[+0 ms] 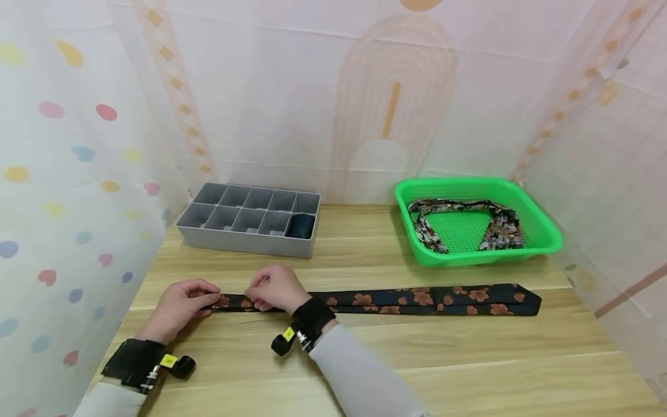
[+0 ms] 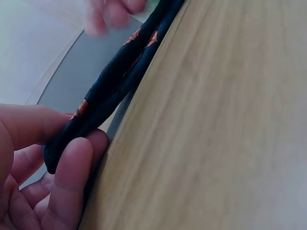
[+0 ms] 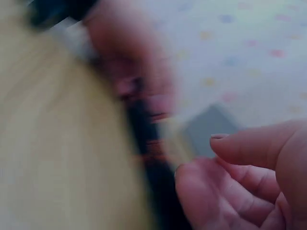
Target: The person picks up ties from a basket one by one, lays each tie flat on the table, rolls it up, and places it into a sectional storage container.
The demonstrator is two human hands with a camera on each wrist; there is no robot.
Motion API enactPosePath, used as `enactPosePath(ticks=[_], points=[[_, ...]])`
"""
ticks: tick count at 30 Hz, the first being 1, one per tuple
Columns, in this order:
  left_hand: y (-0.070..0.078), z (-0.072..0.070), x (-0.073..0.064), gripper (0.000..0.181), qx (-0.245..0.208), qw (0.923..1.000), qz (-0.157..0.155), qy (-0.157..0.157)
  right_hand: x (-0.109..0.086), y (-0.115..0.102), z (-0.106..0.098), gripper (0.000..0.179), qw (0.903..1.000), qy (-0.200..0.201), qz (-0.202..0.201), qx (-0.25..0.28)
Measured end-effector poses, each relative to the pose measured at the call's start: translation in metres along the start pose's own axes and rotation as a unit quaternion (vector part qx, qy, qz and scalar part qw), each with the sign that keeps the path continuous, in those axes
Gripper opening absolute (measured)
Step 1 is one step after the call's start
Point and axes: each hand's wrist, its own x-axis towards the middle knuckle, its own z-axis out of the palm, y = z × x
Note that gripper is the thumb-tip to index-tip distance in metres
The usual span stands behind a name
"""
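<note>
A dark necktie point(image 1: 396, 301) with orange-brown flowers lies lengthwise across the table, its wide pointed end at the right. At its narrow left end, my left hand point(image 1: 179, 307) pinches the fabric between thumb and fingers; the left wrist view shows the doubled dark strip point(image 2: 108, 88) in that grip. My right hand point(image 1: 278, 288) is just over the narrow part, a short way to the right. In the right wrist view its thumb point(image 3: 249, 146) and loosely bent fingers stand apart with nothing between them, beside the blurred tie point(image 3: 160, 187).
Behind the left hand stands a grey divided box point(image 1: 245, 240), with a rolled dark item point(image 1: 300, 226) in its front right compartment. A green basket point(image 1: 542, 231) at the back right holds another patterned tie-like strip point(image 1: 502, 229). Printed curtains point(image 1: 281, 87) border the table.
</note>
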Motion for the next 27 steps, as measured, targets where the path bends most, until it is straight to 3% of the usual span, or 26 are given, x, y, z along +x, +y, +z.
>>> enactPosePath(ticks=[2,5,11,20,24,27], points=[[0.001,-0.001,-0.002,0.035,0.001,1.0,-0.001,-0.001,0.002,0.002,0.014,0.019,0.9953,0.031,-0.008,-0.091],[0.003,-0.002,-0.003,0.036,-0.001,1.0,-0.002,-0.002,0.004,0.006,0.02,0.025,0.9796,0.07,-0.024,-0.187],[0.005,-0.003,-0.005,0.036,-0.007,1.0,-0.003,0.004,0.005,0.007,0.022,0.027,0.9569,0.077,-0.07,-0.271],[0.015,0.001,-0.01,0.046,-0.029,0.9993,-0.006,0.023,0.0,0.003,0.022,0.033,0.9456,0.089,-0.063,-0.306],[0.024,0.005,-0.013,0.036,-0.101,0.9945,0.01,0.026,0.0,0.001,0.02,0.033,0.9435,0.087,-0.058,-0.314],[0.03,0.008,-0.015,0.025,-0.169,0.9847,0.042,0.008,0.003,0.001,0.015,0.028,0.9524,0.059,-0.053,-0.294]])
